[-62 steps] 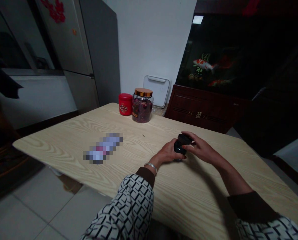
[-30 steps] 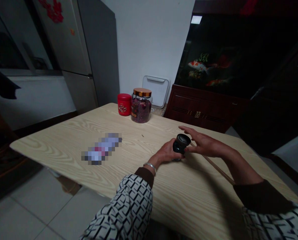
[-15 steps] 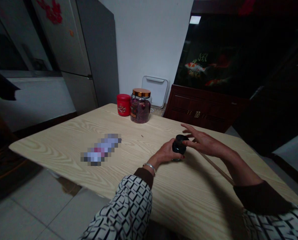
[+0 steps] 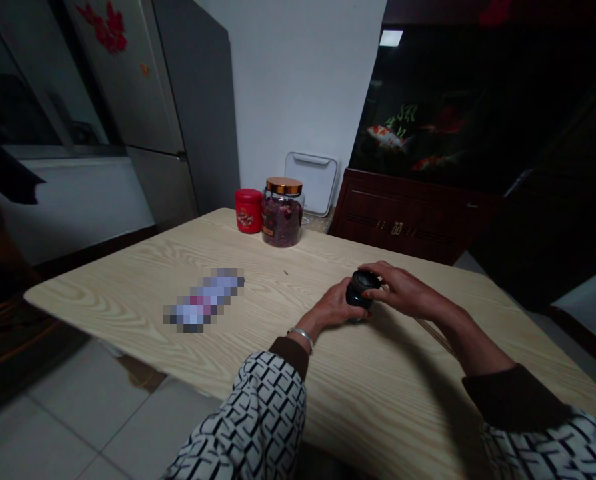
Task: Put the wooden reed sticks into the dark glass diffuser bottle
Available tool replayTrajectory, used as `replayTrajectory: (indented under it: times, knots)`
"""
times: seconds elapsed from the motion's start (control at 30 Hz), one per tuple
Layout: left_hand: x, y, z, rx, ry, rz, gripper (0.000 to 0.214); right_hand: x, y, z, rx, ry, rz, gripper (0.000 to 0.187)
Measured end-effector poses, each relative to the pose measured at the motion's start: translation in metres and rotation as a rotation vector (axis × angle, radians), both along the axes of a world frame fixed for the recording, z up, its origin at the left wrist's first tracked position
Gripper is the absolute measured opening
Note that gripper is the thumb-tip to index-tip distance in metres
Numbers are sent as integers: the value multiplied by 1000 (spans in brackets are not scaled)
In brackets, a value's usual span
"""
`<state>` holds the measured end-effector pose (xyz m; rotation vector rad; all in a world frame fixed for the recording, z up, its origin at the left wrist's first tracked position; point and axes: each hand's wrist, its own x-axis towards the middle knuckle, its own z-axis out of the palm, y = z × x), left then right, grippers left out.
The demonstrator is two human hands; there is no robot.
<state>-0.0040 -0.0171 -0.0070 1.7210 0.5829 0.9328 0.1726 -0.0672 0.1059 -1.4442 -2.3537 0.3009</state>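
Note:
A small dark jar (image 4: 357,299) stands on the wooden table (image 4: 288,347), its contents too dark to make out. My left hand (image 4: 334,307) is wrapped round its body from the left. On its top sits a round black lid (image 4: 365,281), slightly tilted. The fingers and thumb of my right hand (image 4: 403,288) are closed on the rim of the lid. Under my right forearm lies a pair of thin wooden sticks, likely chopsticks (image 4: 439,337), partly hidden.
A red canister (image 4: 249,212) and a large glass jar (image 4: 282,223) with a copper-coloured lid stand at the back. A pixelated flat object (image 4: 205,301) lies to the left. Beyond the table are a fridge (image 4: 198,107) and a fish tank (image 4: 428,100).
My right hand has come down and left, its spread fingers closing on the black lid. My left hand keeps its hold on the jar.

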Motion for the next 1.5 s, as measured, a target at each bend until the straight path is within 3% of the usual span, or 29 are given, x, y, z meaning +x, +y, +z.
replayTrajectory:
  times: [0.37, 0.47, 0.57, 0.63, 0.7, 0.77, 0.83, 0.9, 1.0, 1.13, 1.23, 1.27, 1.33, 1.5]
  knots:
    - [0, -2, 1, -34, 5, -22, 75, -8, -12, -13, 75, 95, -79, 46]
    - [-3, -2, 6, -29, -25, -83, 92, -7, -17, -26, 66, 286, -164, 54]
    - [-13, -2, 12, -21, -25, -35, 107, 2, -25, -51, 75, 542, -348, 49]
    - [-25, -6, 15, -35, 19, 59, 97, 8, -33, -71, 36, 637, -460, 47]
    - [-38, -14, 19, -37, 66, 151, 66, 14, -42, -86, -25, 653, -502, 55]
    - [-51, -24, 28, -23, 69, 229, 47, 17, -50, -88, -70, 650, -498, 62]
    - [-59, -32, 45, -10, 28, 257, 55, 18, -55, -72, -132, 710, -473, 67]
    - [-62, -35, 74, -38, -10, 155, 61, 18, -57, -38, -236, 856, -386, 71]
    - [-58, -30, 138, -142, -149, -133, 69, 19, -57, 33, -388, 1098, -109, 76]
    - [-53, -30, 230, -202, -304, -469, 74, 20, -61, 123, -448, 1153, 202, 81]
    - [-54, -36, 267, -256, -325, -574, 76, 21, -64, 161, -458, 1134, 344, 82]
    - [-55, -38, 269, -281, -327, -595, 77, 21, -63, 165, -472, 1133, 387, 83]
    - [-55, -41, 259, -340, -330, -641, 78, 19, -61, 160, -516, 1144, 460, 83]
    - [-49, -38, 185, -520, -301, -773, 78, 7, -50, 93, -713, 1183, 544, 83]
